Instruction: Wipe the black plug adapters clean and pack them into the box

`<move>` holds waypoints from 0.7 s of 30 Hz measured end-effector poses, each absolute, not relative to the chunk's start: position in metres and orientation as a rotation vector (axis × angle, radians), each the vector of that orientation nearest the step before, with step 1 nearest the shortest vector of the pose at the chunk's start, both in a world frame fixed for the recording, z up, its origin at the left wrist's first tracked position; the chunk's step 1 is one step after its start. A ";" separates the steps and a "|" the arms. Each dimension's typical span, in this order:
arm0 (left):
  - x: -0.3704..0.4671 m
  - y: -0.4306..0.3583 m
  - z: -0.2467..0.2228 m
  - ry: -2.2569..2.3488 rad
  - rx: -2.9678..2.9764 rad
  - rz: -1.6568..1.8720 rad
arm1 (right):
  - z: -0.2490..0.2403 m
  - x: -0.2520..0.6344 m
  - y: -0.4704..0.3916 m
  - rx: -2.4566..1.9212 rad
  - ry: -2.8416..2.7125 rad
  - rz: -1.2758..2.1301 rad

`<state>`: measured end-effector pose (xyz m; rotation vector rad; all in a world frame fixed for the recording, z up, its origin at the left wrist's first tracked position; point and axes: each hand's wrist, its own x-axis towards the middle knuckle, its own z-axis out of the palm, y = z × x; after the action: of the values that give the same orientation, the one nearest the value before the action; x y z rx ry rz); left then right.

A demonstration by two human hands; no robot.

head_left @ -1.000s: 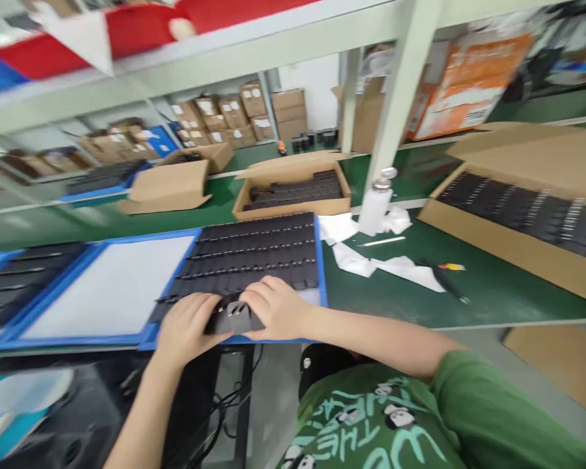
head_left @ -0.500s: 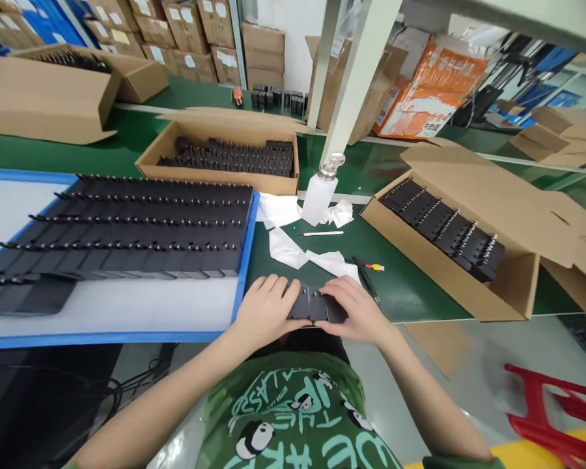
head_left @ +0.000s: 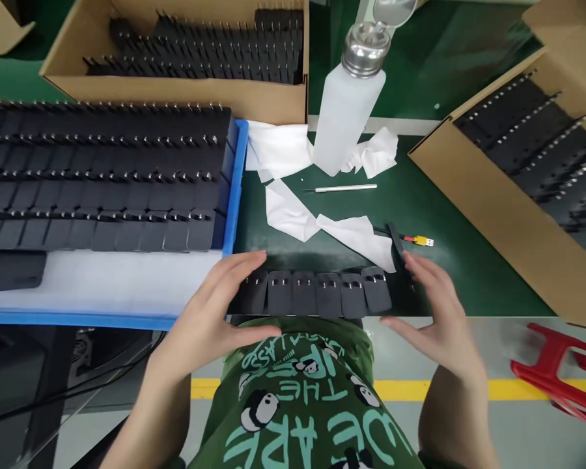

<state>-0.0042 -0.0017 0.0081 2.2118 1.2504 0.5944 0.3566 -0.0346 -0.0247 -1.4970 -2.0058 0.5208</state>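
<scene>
A row of several black power adapters [head_left: 304,294], their metal prongs showing near the top ends, lies at the table's front edge in the head view. At the row's left end my left hand [head_left: 215,309] is open, thumb and fingers apart, partly covering the end adapter. My right hand [head_left: 437,312] is also open, to the right of the row with a gap between them. Its fingertips are close to black tweezers [head_left: 398,247]; whether they touch I cannot tell.
A blue-edged tray [head_left: 127,319] with rows of adapters is at left. Adapters fill cardboard boxes at the back [head_left: 185,94] and right [head_left: 488,215]. A white pump bottle [head_left: 346,111], wipes [head_left: 290,212], a thin white pen-like tool [head_left: 346,188] and a USB plug [head_left: 424,241] lie between.
My hands have moved apart from the small adapter group between them, and both have opened. A longer row of adapters now shows. The view has tilted down and come closer.
</scene>
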 end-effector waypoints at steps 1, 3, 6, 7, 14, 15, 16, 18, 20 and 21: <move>-0.002 0.000 0.005 1.217 2.218 0.548 | -0.027 0.350 -0.035 -1.467 -2.073 0.579; 0.002 0.003 0.000 1.171 2.225 0.520 | -0.027 0.336 -0.034 -1.437 -2.128 0.625; 0.008 0.006 -0.004 1.159 2.253 0.558 | -0.025 0.322 -0.032 -1.460 -2.102 0.573; 0.009 0.006 -0.004 1.161 2.259 0.567 | -0.024 0.321 -0.032 -1.469 -2.096 0.559; 0.001 0.003 -0.006 1.165 2.050 0.717 | -0.023 0.352 -0.022 -1.601 -1.547 0.481; -0.001 0.002 -0.007 1.167 2.015 0.748 | -0.024 0.355 -0.018 -1.675 -1.506 0.437; -0.003 0.002 -0.008 1.173 1.990 0.774 | -0.024 0.358 -0.013 -1.734 -1.509 0.408; -0.006 0.002 -0.011 1.187 1.974 0.814 | -0.021 0.358 -0.001 -1.775 -1.596 0.386; -0.008 0.002 -0.014 1.212 1.981 0.857 | -0.014 0.353 0.014 -1.746 -1.701 0.362; -0.008 0.002 -0.015 1.226 1.984 0.883 | -0.009 0.349 0.022 -1.720 -1.771 0.356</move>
<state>-0.0082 0.0019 -0.0150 1.9842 1.2260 0.8834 0.3489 0.0222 -0.0093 -1.7203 -1.7710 0.3563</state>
